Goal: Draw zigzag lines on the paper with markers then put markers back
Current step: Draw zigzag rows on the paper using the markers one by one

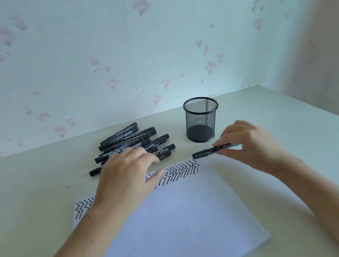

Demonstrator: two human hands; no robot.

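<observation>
Capped black marker (215, 150) level in right hand (250, 143) pinch grip; left hand (126, 172) spread, seemingly empty.

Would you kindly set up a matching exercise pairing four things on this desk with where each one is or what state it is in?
Things:
1. mesh cup
2. marker pile
3. single marker
4. paper

States:
A. held by the right hand
B. zigzags along its far edge
C. standing empty
D. lying loose beyond the left hand

Pairs: 1-C, 2-D, 3-A, 4-B
</observation>
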